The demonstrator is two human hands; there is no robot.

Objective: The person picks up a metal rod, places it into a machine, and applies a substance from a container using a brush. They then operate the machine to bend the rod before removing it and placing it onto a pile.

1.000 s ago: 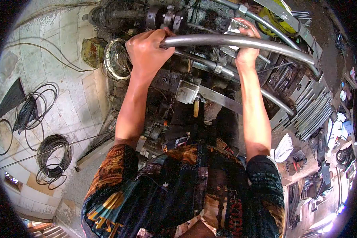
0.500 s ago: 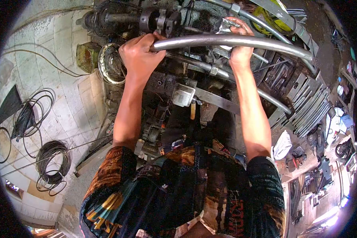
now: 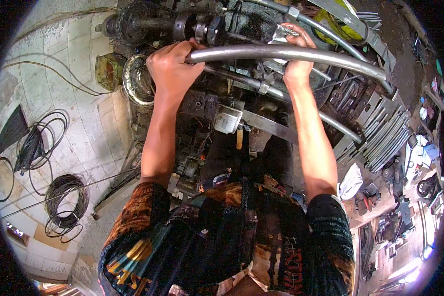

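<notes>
Fingers of the left hand (image 3: 174, 65) are clenching a curved grey metal tube (image 3: 251, 52); the right hand (image 3: 301, 54), fingers bent, is holding a shiny silvery piece (image 3: 282, 33).

silver-grey tube (image 3: 281, 52); yellow-handled tool (image 3: 240, 138); black-orange patterned shirt (image 3: 222, 232)

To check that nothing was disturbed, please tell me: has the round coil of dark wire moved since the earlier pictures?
No; the coil keeps its place against the pale tiles, with the thin straight rod still crossing it.
</notes>
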